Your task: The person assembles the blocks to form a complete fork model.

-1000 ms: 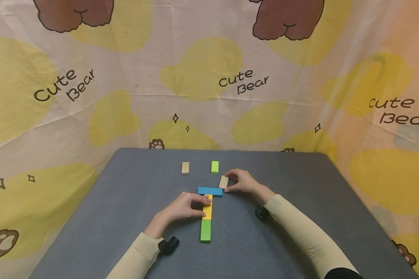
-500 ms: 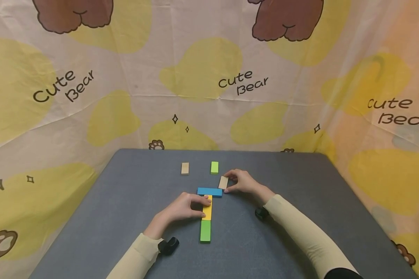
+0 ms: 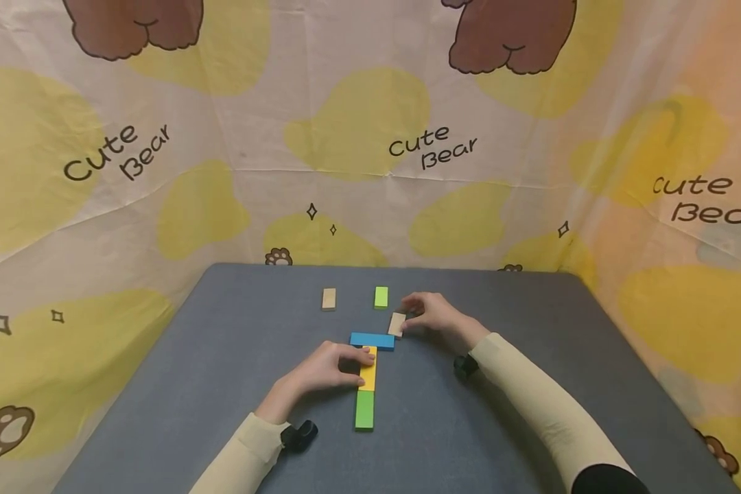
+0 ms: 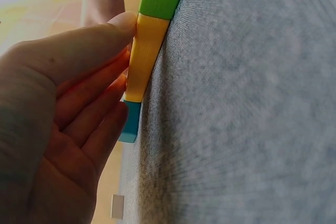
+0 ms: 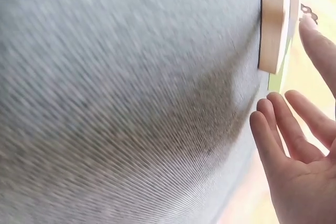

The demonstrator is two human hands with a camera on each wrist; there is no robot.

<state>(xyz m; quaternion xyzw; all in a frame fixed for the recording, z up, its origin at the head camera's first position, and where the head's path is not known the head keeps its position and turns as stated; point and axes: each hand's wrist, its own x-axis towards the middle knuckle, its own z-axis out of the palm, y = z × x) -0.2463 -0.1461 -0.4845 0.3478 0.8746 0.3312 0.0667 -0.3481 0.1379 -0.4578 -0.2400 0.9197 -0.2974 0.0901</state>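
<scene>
In the head view, a yellow block (image 3: 368, 370) lies end to end with a green block (image 3: 364, 412), forming an upright bar below a crosswise blue block (image 3: 372, 340). My left hand (image 3: 321, 367) rests its thumb and fingertips on the yellow block; in the left wrist view the other fingers look fairly straight. A tilted light wooden block (image 3: 397, 324) lies at the blue block's upper right end. My right hand (image 3: 438, 314) is just beside it, fingers loosely bent; the right wrist view shows thumb and fingers spread apart, with nothing between them.
Farther back on the grey table (image 3: 500, 384) lie another light wooden block (image 3: 328, 299) and a lime green block (image 3: 381, 297). A printed cloth (image 3: 358, 123) hangs behind the table and along its sides.
My right hand has let go of the tilted wooden block and drawn slightly up and right. That block stays in place. My left hand has not moved on the yellow block.
</scene>
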